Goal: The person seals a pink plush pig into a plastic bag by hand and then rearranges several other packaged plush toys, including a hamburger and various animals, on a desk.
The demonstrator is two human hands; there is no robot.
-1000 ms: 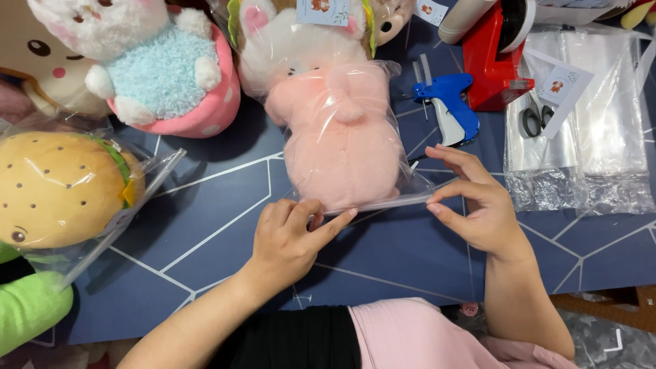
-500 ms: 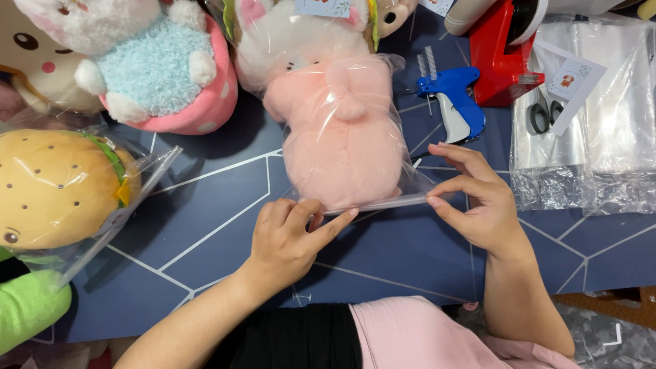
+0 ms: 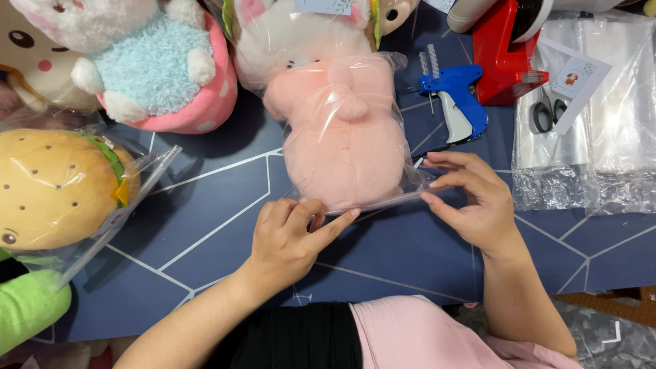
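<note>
The pink plush toy [image 3: 342,130] lies in a clear plastic bag [image 3: 393,195] at the centre of the dark blue table mat [image 3: 205,205], with the bag's open edge toward the person. Bare mat lies left of the bag and below it. A blue tagging gun [image 3: 456,102] sits just right of the bag, and a bagged burger plush [image 3: 58,188] lies well apart at left. The bag film is glossy and wrinkled; the toy is soft and rounded. The left hand [image 3: 294,239] presses the bag's edge flat, fingers together. The right hand [image 3: 475,201] pinches the bag's right corner between thumb and fingertips.
</note>
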